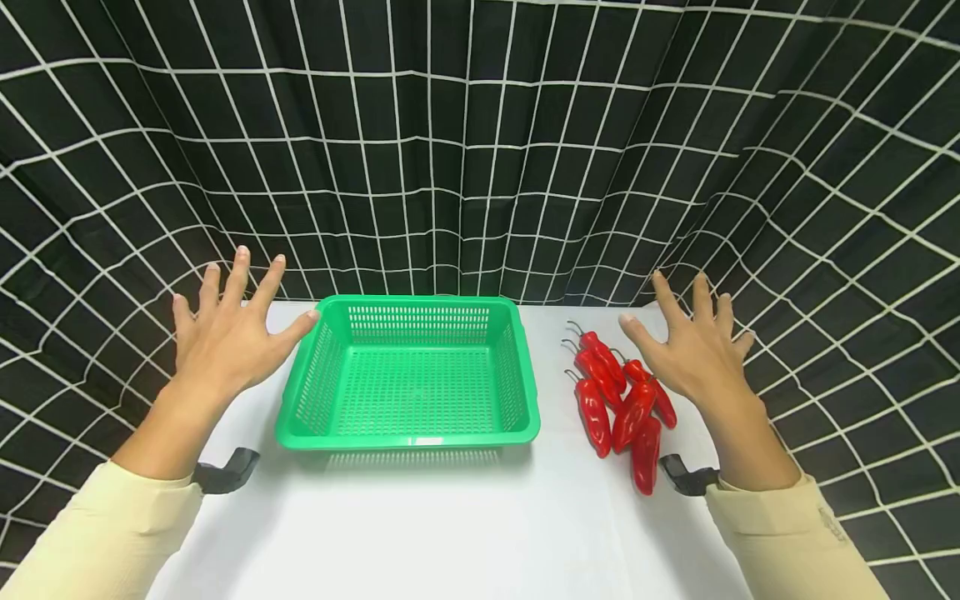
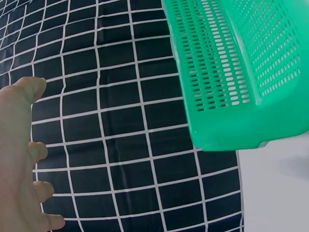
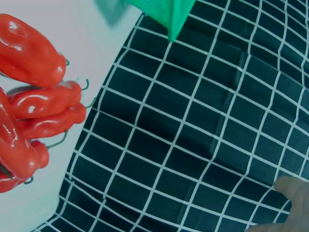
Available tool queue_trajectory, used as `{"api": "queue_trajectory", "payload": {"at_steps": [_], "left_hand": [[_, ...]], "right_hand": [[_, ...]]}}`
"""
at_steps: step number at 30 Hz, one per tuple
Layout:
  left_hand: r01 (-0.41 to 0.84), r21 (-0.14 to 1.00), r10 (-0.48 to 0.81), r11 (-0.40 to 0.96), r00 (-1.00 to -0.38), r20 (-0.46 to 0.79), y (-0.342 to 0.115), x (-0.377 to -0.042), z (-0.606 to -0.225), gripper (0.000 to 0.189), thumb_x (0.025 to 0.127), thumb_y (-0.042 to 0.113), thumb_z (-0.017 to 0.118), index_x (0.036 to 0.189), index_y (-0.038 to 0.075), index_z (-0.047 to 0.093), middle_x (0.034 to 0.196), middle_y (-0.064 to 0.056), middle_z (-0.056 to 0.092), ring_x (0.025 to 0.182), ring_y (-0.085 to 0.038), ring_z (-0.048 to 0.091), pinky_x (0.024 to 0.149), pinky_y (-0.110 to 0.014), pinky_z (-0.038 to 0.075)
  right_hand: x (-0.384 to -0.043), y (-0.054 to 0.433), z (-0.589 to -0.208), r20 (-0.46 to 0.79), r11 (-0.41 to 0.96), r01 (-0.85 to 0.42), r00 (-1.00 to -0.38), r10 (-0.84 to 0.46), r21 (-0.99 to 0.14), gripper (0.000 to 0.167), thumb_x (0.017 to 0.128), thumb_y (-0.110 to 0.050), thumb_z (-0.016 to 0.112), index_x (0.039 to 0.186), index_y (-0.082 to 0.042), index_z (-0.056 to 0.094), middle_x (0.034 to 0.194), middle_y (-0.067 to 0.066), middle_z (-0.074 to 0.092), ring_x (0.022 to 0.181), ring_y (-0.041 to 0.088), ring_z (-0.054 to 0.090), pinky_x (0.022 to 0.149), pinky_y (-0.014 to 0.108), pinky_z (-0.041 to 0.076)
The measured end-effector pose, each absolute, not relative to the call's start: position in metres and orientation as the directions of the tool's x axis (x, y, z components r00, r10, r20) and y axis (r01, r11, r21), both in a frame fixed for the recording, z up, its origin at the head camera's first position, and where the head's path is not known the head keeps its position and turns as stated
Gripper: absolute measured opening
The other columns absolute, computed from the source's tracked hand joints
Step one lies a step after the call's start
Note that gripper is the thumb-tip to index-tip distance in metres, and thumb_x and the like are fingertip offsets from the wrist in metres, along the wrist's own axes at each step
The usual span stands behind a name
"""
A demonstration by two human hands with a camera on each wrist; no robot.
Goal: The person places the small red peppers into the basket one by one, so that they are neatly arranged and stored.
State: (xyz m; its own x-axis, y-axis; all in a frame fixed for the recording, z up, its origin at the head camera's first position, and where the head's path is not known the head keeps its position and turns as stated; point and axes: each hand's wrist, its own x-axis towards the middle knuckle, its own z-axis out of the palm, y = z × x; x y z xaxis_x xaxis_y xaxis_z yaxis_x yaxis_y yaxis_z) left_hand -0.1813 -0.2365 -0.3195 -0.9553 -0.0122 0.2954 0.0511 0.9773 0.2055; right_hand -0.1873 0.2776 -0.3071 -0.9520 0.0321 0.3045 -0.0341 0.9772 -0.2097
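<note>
A green perforated plastic basket [image 1: 420,442] stands on the white table with nothing inside it. To its right lies a loose pile of several red peppers [image 1: 592,412] with thin curved stems. My left hand [image 1: 232,333] hovers beside the basket's left side, fingers spread, holding nothing; its thumb appears close to the rim, and I cannot tell if they touch. My right hand [image 1: 693,354] hovers beside the peppers, fingers spread, holding nothing. In the right wrist view the peppers [image 3: 29,48] lie at the left, apart from the fingers.
A white tabletop [image 1: 420,533] lies under everything. Black cloth with a white grid [image 1: 480,167] hangs behind the table and at both sides. Dark wrist straps with small mounts [image 1: 228,472] sit at both cuffs of the pale sleeves.
</note>
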Motion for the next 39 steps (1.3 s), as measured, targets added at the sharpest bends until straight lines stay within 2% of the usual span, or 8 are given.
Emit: {"api": "queue_trajectory", "payload": {"at_steps": [13, 23, 30, 39], "left_hand": [[0.060, 0.223, -0.011, 0.973, -0.953, 0.303, -0.232, -0.166, -0.333, 0.085, 0.089, 0.069, 0.041, 0.156, 0.026, 0.012, 0.160, -0.010, -0.007, 0.141, -0.043, -0.011, 0.099, -0.071, -0.013], [0.077, 0.233, -0.002, 0.969, -0.947, 0.322, -0.228, -0.152, -0.348, 0.086, 0.088, 0.067, 0.047, 0.156, 0.023, 0.018, 0.160, -0.011, 0.000, 0.142, -0.043, -0.002, 0.101, -0.072, -0.006], [0.109, 0.276, 0.003, 0.955, -0.934, 0.357, -0.226, -0.142, -0.366, 0.084, 0.087, 0.063, 0.053, 0.154, 0.020, 0.026, 0.159, -0.014, 0.010, 0.139, -0.048, 0.012, 0.099, -0.074, 0.010], [0.153, 0.325, 0.016, 0.933, -0.922, 0.387, -0.229, -0.137, -0.389, 0.082, 0.086, 0.059, 0.058, 0.152, 0.020, 0.031, 0.159, -0.012, 0.016, 0.136, -0.048, 0.021, 0.098, -0.071, 0.019]], "right_hand": [[-0.170, 0.282, -0.306, 0.339, 0.978, -0.042, -0.940, 0.031, -0.205, 0.085, 0.089, -0.061, 0.048, 0.155, -0.019, 0.016, 0.154, 0.031, 0.005, 0.135, 0.059, -0.003, 0.087, 0.083, -0.001], [-0.159, 0.282, -0.314, 0.349, 0.975, -0.054, -0.937, 0.026, -0.217, 0.084, 0.089, -0.059, 0.050, 0.155, -0.020, 0.017, 0.156, 0.028, 0.005, 0.136, 0.057, 0.000, 0.089, 0.082, -0.001], [-0.151, 0.283, -0.318, 0.355, 0.974, -0.061, -0.934, 0.022, -0.220, 0.082, 0.090, -0.059, 0.047, 0.155, -0.022, 0.015, 0.156, 0.027, 0.006, 0.137, 0.055, 0.001, 0.091, 0.081, 0.001], [-0.147, 0.286, -0.324, 0.375, 0.970, -0.071, -0.927, 0.023, -0.233, 0.082, 0.089, -0.055, 0.052, 0.155, -0.019, 0.020, 0.156, 0.027, 0.007, 0.137, 0.055, 0.004, 0.092, 0.080, 0.003]]}}
